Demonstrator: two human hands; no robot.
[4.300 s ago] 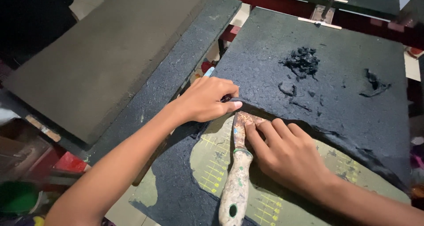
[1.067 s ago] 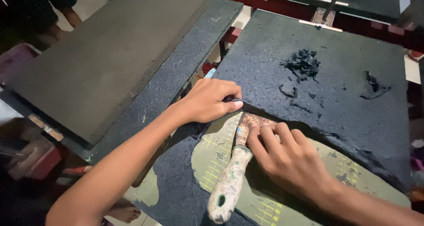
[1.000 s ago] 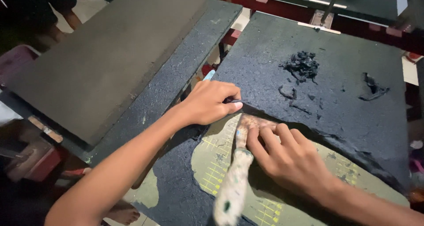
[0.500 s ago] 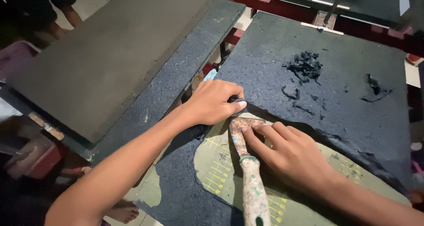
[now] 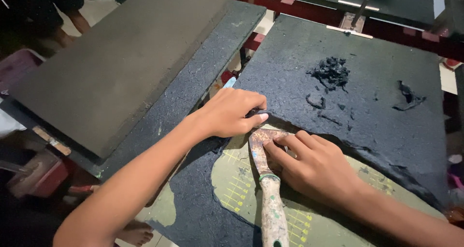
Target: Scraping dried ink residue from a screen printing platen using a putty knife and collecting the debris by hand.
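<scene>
two hands low: left hand [image 5: 227, 114] fingers pinch the black layer [image 5: 367, 107]; right hand [image 5: 311, 165] fingers flat, together on the scraper [image 5: 263, 172].

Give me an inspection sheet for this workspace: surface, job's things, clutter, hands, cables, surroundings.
Surface: green gridded board, partly bared; the rest lies under a rough black coating.
Job's things: scraper with a rusty blade and paint-spattered handle, blade at the coating's edge.
Clutter: heap of black scrapings and a loose black strip on the coating.
Hands: left hand pinches the coating's edge; right hand presses fingers on the scraper blade.
Cables: nothing seen.
Surroundings: grey slab on a neighbouring coated board to the left; red frame behind; a bare foot on the floor below.
</scene>
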